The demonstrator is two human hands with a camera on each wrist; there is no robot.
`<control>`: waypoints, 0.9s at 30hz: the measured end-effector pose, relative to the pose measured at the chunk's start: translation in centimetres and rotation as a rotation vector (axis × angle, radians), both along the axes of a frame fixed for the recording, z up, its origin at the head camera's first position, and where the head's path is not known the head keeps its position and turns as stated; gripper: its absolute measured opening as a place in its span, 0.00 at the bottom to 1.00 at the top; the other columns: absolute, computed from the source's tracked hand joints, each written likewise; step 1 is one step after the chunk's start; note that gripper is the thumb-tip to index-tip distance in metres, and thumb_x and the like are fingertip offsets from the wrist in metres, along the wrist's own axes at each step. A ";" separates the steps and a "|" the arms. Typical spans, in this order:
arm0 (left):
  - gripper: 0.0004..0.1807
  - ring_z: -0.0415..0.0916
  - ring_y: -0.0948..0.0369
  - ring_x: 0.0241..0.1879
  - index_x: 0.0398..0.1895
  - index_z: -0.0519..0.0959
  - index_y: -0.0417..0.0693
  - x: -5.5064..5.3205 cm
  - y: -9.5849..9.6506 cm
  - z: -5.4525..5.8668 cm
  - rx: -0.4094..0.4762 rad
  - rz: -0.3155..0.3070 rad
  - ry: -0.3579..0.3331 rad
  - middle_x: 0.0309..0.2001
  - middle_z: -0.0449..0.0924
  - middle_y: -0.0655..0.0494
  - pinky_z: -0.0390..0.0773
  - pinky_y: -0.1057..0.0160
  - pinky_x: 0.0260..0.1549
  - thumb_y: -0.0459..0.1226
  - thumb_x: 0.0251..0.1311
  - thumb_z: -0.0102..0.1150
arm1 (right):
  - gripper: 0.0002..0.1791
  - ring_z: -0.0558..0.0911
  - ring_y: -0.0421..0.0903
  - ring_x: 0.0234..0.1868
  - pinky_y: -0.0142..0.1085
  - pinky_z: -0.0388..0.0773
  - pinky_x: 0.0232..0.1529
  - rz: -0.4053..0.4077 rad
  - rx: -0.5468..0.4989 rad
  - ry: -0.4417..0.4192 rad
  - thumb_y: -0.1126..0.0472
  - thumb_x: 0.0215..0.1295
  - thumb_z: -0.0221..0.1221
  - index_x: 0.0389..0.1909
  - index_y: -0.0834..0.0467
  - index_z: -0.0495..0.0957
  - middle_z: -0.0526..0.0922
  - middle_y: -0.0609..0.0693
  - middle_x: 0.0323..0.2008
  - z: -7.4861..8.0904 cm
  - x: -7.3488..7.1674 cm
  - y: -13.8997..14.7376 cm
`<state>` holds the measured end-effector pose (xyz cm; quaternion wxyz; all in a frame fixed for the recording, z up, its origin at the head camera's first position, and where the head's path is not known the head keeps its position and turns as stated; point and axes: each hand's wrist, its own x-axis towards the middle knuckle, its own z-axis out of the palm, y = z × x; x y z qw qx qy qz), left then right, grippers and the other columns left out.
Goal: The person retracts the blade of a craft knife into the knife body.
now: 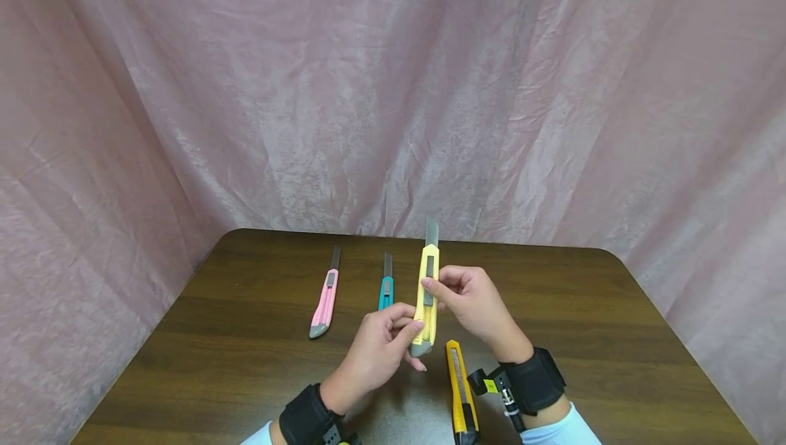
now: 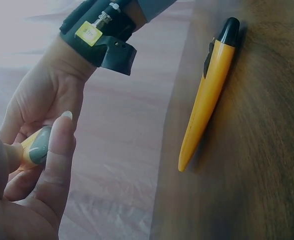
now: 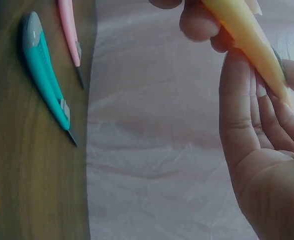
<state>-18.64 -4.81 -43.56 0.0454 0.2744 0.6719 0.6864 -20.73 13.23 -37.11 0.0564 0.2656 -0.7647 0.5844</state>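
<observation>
A pale yellow utility knife is held up over the table, its blade extended and pointing away from me. My left hand grips its grey-tipped lower end between thumb and fingers. Higher on the body, my right hand pinches it, thumb at the grey slider. In the left wrist view only the knife's grey end and a bit of yellow show between the hands. The right wrist view shows the knife's side, with the blade out of sight.
On the brown wooden table lie a pink utility knife and a teal one, both with blades out. The teal one is partly behind my left hand in the head view. An orange-yellow knife lies near my right wrist. Pink curtain hangs behind.
</observation>
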 end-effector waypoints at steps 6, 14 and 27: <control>0.06 0.80 0.51 0.23 0.45 0.74 0.43 -0.3 0.0 -0.5 0.007 -0.001 0.004 0.33 0.82 0.50 0.82 0.48 0.18 0.32 0.66 0.53 | 0.03 0.78 0.46 0.21 0.33 0.81 0.23 0.003 -0.004 0.050 0.69 0.63 0.60 0.32 0.65 0.80 0.80 0.54 0.24 -0.1 0.0 -0.1; 0.05 0.80 0.51 0.22 0.44 0.74 0.43 -0.3 0.0 -0.4 0.001 0.023 0.008 0.33 0.82 0.52 0.82 0.50 0.18 0.32 0.66 0.53 | 0.05 0.76 0.46 0.20 0.31 0.78 0.20 0.002 0.004 0.077 0.68 0.63 0.61 0.33 0.67 0.79 0.80 0.55 0.23 -0.2 0.0 -0.2; 0.04 0.79 0.49 0.22 0.41 0.74 0.44 -0.2 0.0 0.0 -0.023 0.033 -0.006 0.32 0.81 0.51 0.83 0.56 0.17 0.32 0.65 0.54 | 0.03 0.78 0.47 0.21 0.36 0.82 0.24 0.050 -0.002 0.029 0.69 0.62 0.61 0.32 0.66 0.79 0.80 0.55 0.23 0.1 -0.2 0.0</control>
